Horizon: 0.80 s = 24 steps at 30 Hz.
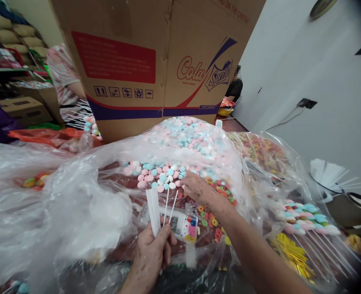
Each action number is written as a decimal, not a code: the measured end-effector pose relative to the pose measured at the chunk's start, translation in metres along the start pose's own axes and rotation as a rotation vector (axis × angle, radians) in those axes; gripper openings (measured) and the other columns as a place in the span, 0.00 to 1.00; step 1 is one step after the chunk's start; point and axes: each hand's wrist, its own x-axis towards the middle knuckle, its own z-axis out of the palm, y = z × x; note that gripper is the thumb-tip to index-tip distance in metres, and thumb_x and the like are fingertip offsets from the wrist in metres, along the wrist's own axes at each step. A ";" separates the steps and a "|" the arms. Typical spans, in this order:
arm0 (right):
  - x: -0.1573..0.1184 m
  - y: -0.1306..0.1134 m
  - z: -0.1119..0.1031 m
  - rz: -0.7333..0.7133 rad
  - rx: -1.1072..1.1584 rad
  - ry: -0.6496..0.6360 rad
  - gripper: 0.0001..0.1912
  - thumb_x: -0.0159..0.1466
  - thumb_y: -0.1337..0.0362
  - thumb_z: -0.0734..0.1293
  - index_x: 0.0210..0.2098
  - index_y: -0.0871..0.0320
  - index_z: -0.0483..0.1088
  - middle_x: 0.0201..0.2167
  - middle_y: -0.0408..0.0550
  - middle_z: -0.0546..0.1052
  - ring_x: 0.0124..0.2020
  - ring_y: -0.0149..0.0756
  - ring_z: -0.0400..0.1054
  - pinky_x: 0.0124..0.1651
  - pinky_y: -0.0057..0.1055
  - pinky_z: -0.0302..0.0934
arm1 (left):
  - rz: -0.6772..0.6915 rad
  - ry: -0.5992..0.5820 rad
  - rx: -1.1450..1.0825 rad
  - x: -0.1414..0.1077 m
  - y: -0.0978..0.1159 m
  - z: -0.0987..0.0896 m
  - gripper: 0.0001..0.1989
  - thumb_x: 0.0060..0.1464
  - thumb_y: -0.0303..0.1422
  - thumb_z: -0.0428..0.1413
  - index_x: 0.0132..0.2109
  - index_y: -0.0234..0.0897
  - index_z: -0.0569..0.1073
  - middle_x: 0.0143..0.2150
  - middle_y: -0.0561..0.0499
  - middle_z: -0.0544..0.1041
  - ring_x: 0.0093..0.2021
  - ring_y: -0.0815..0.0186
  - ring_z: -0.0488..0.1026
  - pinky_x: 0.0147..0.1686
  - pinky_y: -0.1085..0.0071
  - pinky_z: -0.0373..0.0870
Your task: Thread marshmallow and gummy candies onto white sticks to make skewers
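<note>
My left hand (152,247) is closed around a bundle of thin white sticks (153,210), which point up. Two of the sticks stand apart from the rest, to the right. At the near edge of a spread of pink, blue and white marshmallows (164,173), my right hand (197,188) has its fingers curled in and pointing down. Whatever its fingertips hold, if anything, is hidden. Small coloured ring candies (209,216) lie under and beside my right forearm. Behind my left hand, a printed clear packet (180,224) rests on the table.
A tall cardboard carton (131,69) blocks the far side. Clear plastic bags (91,200) cover much of the table. Finished marshmallow skewers (308,218) and gold ties (293,253) lie at right. Another person's sleeve (60,67) shows at left, and another person (235,87) sits far right.
</note>
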 end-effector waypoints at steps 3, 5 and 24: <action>-0.005 0.003 -0.006 0.103 0.101 0.131 0.12 0.65 0.72 0.59 0.37 0.57 0.73 0.38 0.49 0.72 0.40 0.38 0.65 0.43 0.31 0.59 | 0.006 0.015 -0.019 -0.001 0.001 0.001 0.22 0.45 0.50 0.63 0.37 0.37 0.70 0.20 0.57 0.76 0.09 0.75 0.60 0.08 0.81 0.51; -0.004 0.003 -0.005 0.155 0.168 0.202 0.12 0.65 0.71 0.59 0.40 0.57 0.73 0.38 0.48 0.72 0.40 0.38 0.65 0.44 0.31 0.59 | 0.001 0.025 -0.025 -0.002 0.002 0.001 0.22 0.45 0.50 0.63 0.36 0.37 0.70 0.20 0.57 0.76 0.09 0.75 0.60 0.08 0.81 0.50; 0.015 -0.018 0.021 0.066 0.047 0.075 0.09 0.65 0.74 0.62 0.41 0.60 0.72 0.43 0.56 0.77 0.48 0.42 0.68 0.51 0.34 0.59 | 0.011 0.005 -0.011 -0.001 0.001 0.000 0.21 0.46 0.49 0.63 0.36 0.37 0.70 0.20 0.57 0.75 0.09 0.75 0.60 0.08 0.81 0.51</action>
